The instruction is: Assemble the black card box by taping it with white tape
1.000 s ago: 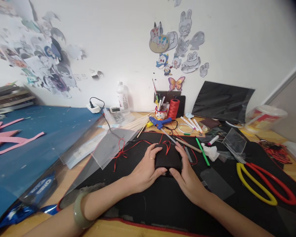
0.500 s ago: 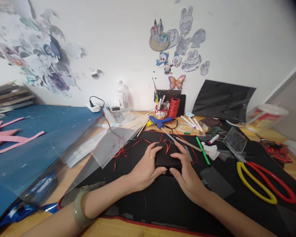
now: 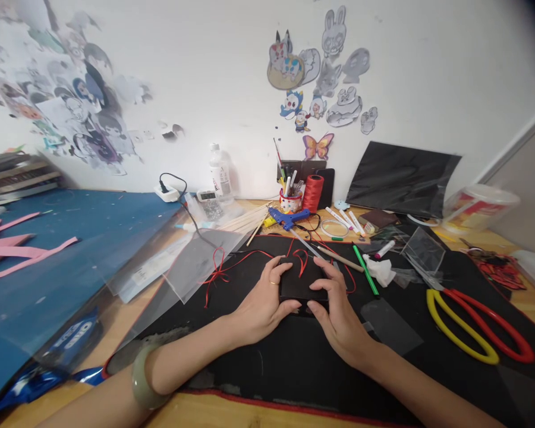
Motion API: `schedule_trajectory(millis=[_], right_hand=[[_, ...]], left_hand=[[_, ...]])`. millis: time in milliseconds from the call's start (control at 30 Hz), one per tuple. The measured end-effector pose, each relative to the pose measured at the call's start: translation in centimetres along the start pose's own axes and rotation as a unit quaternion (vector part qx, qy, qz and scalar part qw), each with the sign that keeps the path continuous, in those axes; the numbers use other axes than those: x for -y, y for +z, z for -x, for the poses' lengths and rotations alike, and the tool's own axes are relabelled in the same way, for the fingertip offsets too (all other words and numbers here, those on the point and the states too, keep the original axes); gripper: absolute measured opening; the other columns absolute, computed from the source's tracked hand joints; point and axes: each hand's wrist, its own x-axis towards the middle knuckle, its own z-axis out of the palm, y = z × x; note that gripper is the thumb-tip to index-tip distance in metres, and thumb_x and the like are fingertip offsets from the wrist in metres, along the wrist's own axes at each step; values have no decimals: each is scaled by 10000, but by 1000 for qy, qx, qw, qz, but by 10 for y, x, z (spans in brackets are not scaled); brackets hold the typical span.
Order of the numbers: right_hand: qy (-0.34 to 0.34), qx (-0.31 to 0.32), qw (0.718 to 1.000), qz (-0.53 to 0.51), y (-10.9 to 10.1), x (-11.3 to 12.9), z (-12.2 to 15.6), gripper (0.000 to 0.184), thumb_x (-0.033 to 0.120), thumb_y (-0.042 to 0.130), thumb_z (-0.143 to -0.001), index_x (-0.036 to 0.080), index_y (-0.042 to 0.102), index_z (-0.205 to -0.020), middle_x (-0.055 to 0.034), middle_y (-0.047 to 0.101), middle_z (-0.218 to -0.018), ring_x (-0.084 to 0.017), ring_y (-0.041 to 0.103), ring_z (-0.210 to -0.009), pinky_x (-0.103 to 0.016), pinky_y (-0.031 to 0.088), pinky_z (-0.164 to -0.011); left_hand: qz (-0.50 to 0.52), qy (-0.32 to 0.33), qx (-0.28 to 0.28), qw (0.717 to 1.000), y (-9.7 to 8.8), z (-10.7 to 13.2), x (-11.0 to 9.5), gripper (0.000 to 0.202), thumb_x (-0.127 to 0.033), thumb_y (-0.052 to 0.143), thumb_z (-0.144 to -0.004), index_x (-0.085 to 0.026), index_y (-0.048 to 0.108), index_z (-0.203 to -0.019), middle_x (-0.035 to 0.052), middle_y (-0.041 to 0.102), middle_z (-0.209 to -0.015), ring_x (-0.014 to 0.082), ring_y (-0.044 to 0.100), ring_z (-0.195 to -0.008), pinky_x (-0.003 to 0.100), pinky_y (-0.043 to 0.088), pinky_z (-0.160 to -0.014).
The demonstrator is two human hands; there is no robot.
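A small black box [image 3: 299, 284] rests over the black mat [image 3: 267, 362], gripped from both sides. My left hand [image 3: 270, 297] is closed on its left side, fingers on top and thumb at the near edge. My right hand [image 3: 336, 306] holds the right side the same way. A red curved loop [image 3: 301, 261] shows at the top of the box. Thin red cord [image 3: 249, 255] runs off to the left and ends in a knotted bow [image 3: 218, 270]. Beyond the box lies a blue glue gun [image 3: 288, 218] with its clear stick pointing toward my hands.
Scissors with yellow and red handles [image 3: 481, 327] lie on the right. A green pen [image 3: 365, 270] and crumpled white tissue [image 3: 380, 271] are beside my right hand. Clear plastic sheets [image 3: 205, 267] spread at left. A pen cup [image 3: 290, 201] and red thread spool [image 3: 312, 194] stand behind.
Both hands keep the same hold on the box. The whole view has shifted very slightly; nothing else has visibly moved.
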Motion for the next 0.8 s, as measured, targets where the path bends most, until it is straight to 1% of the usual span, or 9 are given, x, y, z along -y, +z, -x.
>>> schedule_trajectory(millis=[167, 433, 667, 800], right_hand=[[2, -8, 1000, 4, 0, 1, -1, 160, 178, 404, -864, 243, 345, -997, -131, 270, -1348, -267, 280, -1295, -507, 337, -988], [5, -6, 1000, -5, 1, -1, -1, 171, 172, 400, -868, 239, 330, -1008, -133, 245, -1358, -254, 258, -1303, -505, 316, -1005], [9, -2, 1000, -8, 1, -1, -1, 193, 175, 405, -863, 244, 330, -1027, -133, 252, -1361, -262, 266, -1303, -517, 317, -1001], [10, -2, 1000, -13, 1, -1, -1, 201, 170, 403, -862, 247, 327, -1032, -131, 251, -1359, -259, 267, -1301, -515, 319, -1003]], left_hand=[[7, 0, -3, 1000, 0, 0, 0, 553, -392, 438, -869, -186, 180, -1312, 195, 141, -1400, 304, 168, -1335, 528, 278, -1036], [2, -5, 1, 1000, 0, -1, -1, 550, -386, 422, -876, -172, 174, -1318, 195, 138, -1402, 285, 163, -1339, 499, 260, -1058], [2, 0, 0, 1000, 0, 0, -1, 559, -381, 421, -878, -197, 149, -1330, 181, 139, -1401, 290, 173, -1332, 525, 252, -1056], [8, -5, 0, 1000, 0, -1, -2, 562, -384, 425, -876, -192, 153, -1329, 184, 137, -1403, 292, 170, -1333, 521, 250, -1058]])
